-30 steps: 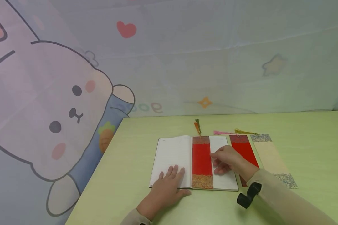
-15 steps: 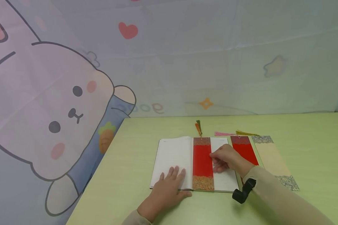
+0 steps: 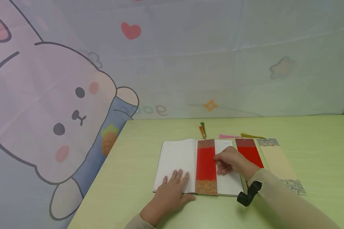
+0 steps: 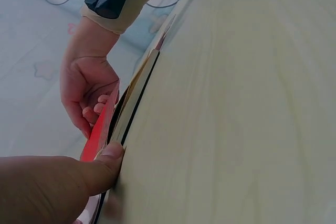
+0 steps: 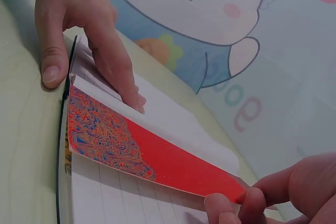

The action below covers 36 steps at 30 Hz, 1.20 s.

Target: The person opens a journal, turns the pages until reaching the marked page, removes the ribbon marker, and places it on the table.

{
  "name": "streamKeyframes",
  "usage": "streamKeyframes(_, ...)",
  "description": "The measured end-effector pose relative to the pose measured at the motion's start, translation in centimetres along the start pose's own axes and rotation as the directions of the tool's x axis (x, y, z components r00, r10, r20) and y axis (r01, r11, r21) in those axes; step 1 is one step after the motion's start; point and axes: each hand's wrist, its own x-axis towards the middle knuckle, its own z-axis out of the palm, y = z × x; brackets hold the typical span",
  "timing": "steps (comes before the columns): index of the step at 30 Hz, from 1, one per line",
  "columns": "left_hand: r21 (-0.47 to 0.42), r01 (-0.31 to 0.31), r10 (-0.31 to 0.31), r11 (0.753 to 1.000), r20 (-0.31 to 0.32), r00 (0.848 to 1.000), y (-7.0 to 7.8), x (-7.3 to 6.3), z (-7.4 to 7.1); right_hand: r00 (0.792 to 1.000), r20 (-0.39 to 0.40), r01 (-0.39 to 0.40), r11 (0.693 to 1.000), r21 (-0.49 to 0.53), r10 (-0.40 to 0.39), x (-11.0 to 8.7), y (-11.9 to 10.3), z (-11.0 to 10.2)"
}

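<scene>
An open lined notebook (image 3: 178, 156) lies on the table. Along its right page, beside the fold, is a red bookmark (image 3: 205, 163) with patterned ends and an orange and green tassel (image 3: 202, 129) past the top. My right hand (image 3: 232, 160) pinches the bookmark's right edge between thumb and fingers. In the right wrist view the bookmark (image 5: 173, 158) sits tilted, its near side raised off the page. My left hand (image 3: 172, 192) rests on the lower left page with fingers straight and spread. Its thumb (image 4: 107, 163) lies at the notebook's front edge.
Right of the notebook lie a second red bookmark (image 3: 250, 156), partly covered by the right forearm, and a cream bookmark (image 3: 279, 162) with patterned ends. Pink (image 3: 229, 136) and olive tassels (image 3: 250, 135) lie above them. A printed cloth (image 3: 232, 63) hangs behind the table.
My right wrist has shifted slightly to the left, its fingers staying at the bookmark's edge. The left hand keeps its place on the page. The head view has moved a little.
</scene>
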Motion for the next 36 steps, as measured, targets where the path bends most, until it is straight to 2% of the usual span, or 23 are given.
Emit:
streamKeyframes(8,-0.008,-0.009,0.009,1.0,-0.005,1.0,0.0,0.0,-0.2,0.996,0.025,0.081,0.997,-0.022,-0.08,-0.5,0.3,-0.6)
streamKeyframes(13,-0.016,-0.005,0.005,1.0,-0.002,1.0,0.0,-0.1,-0.2,0.996,0.03,0.089,0.996,-0.031,-0.088,-0.7,0.3,-0.7)
streamKeyframes(20,-0.017,-0.011,0.011,1.0,-0.01,1.0,-0.1,-0.1,0.0,0.997,0.028,0.075,0.997,0.007,-0.075,-0.8,0.3,-0.9)
streamKeyframes(30,-0.029,-0.021,0.021,0.999,-0.019,1.0,0.0,-0.2,-0.1,0.996,0.014,0.091,0.991,0.102,-0.093,-1.1,0.7,-1.6)
streamKeyframes(36,-0.034,-0.029,0.028,0.999,-0.026,0.999,0.1,-0.1,-0.2,0.992,0.011,0.124,0.985,0.123,-0.126,-1.0,1.3,-2.2)
